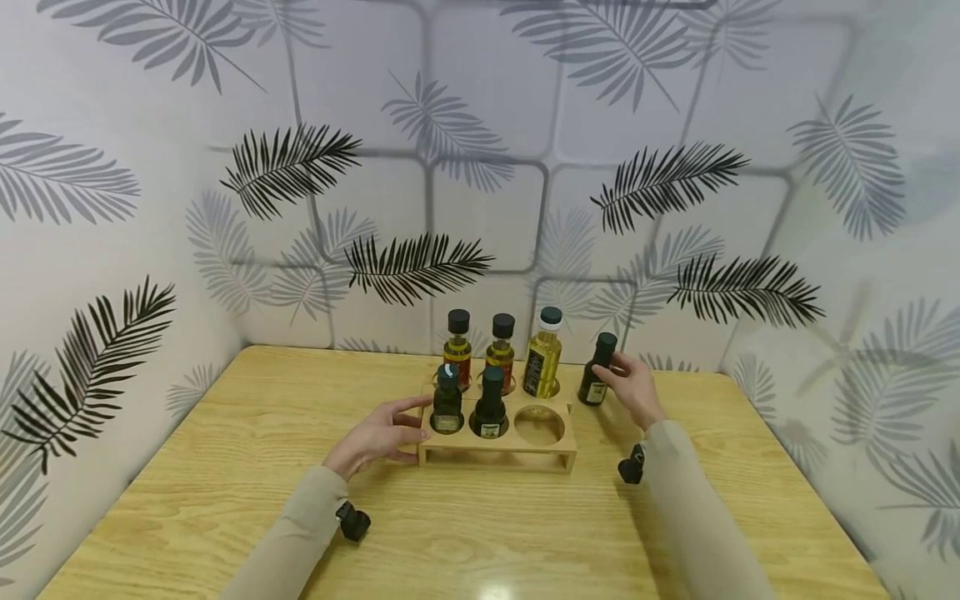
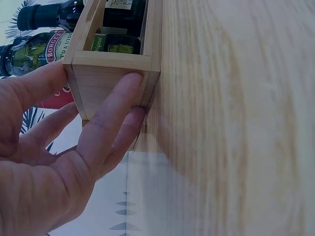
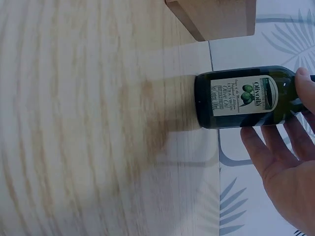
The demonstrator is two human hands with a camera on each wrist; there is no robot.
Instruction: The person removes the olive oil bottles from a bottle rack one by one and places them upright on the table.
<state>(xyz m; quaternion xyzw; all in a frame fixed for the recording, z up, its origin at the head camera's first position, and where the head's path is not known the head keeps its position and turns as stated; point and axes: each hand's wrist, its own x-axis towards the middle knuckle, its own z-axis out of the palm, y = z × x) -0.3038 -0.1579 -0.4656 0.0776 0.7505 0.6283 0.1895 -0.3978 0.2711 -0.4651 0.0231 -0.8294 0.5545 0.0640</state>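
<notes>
A light wooden bottle rack stands on the table with several bottles in its round holes. My left hand touches its left end; in the left wrist view the fingers lie fairly straight against the end panel. To the right of the rack, my right hand holds a dark green olive oil bottle upright, thumb and fingers about its upper part. Whether its base touches the table I cannot tell. The front right hole of the rack holds no bottle.
Two dark bottles, one at front left and one at front middle, stand in the rack. Behind them are two red-labelled bottles and a taller yellow oil bottle. A leaf-patterned wall rises behind the wooden table.
</notes>
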